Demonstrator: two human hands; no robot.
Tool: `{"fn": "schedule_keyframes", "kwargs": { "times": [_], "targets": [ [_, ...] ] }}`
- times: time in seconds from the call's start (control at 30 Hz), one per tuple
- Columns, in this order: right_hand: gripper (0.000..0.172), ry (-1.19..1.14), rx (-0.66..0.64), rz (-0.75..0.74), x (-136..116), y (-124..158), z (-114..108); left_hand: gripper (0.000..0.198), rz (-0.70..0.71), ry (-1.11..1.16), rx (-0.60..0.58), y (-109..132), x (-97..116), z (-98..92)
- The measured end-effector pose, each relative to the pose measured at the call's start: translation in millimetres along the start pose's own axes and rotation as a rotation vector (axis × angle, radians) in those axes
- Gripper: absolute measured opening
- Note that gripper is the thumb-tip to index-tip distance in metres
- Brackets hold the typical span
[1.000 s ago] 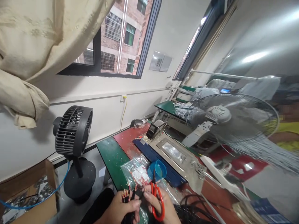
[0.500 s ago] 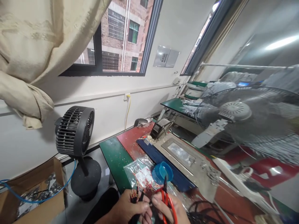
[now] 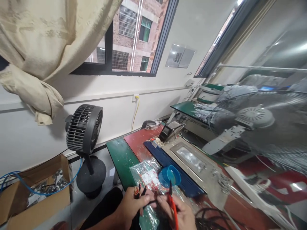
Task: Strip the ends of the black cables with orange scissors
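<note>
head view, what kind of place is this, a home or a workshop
Most likely a small wiring or electronics assembly workshop: the left hand holds a bundle of thin black wires, the right hand holds red-handled scissors, beside green-topped workbenches.

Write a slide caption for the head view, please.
Left hand holds wires; right hand holds red scissors.

A long bench (image 3: 120, 156) is seen along the window wall, its top laid in green and red mats. On it are noted a clear plastic bag (image 3: 146, 174) of small red parts, a blue cup (image 3: 169, 176), a dark blue tray (image 3: 168, 164) bearing a grey metal fixture (image 3: 192, 158), and a black dispenser (image 3: 170, 131). Black cables (image 3: 211, 218) are spread at the near end.
</note>
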State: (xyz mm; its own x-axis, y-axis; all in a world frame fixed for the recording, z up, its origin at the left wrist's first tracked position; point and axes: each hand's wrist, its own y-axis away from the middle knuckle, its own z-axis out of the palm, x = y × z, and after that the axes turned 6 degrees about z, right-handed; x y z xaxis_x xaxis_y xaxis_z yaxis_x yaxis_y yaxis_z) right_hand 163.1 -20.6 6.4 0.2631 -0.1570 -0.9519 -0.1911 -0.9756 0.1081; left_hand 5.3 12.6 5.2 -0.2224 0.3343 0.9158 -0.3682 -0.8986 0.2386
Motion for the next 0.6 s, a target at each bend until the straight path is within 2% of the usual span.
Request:
{"fn": "schedule_keyframes", "kwargs": {
  "times": [0.07, 0.13, 0.3, 0.43, 0.5, 0.6],
  "targets": [
    [0.029, -0.046, -0.040, 0.025, -0.4, 0.2, 1.3, 0.038, -0.010, 0.008, -0.092, -0.1, 1.1, 4.3],
    [0.033, -0.097, -0.053, 0.027, 2.2, -0.6, 2.6, 0.036, -0.005, -0.004, -0.136, -1.1, 0.9, 7.1],
    [0.031, -0.149, -0.062, 0.089, 17.8, -4.6, 5.9, 0.033, -0.075, -0.048, -0.107, -5.4, -5.7, 7.6],
    [0.039, -0.302, -0.028, 0.190, 21.0, -5.7, 8.0, 0.031, -0.114, 0.019, -0.130, -9.6, -8.2, 6.3],
    [0.042, -0.307, 0.039, 0.211, 16.8, -5.9, 6.0, 0.032, -0.131, 0.060, -0.093, -11.5, -6.9, 5.1],
    [0.037, -0.080, 0.033, 0.116, 10.0, -5.1, 0.4, 0.033, -0.122, 0.124, 0.034, -13.1, -3.4, 1.4]
  ]
}}
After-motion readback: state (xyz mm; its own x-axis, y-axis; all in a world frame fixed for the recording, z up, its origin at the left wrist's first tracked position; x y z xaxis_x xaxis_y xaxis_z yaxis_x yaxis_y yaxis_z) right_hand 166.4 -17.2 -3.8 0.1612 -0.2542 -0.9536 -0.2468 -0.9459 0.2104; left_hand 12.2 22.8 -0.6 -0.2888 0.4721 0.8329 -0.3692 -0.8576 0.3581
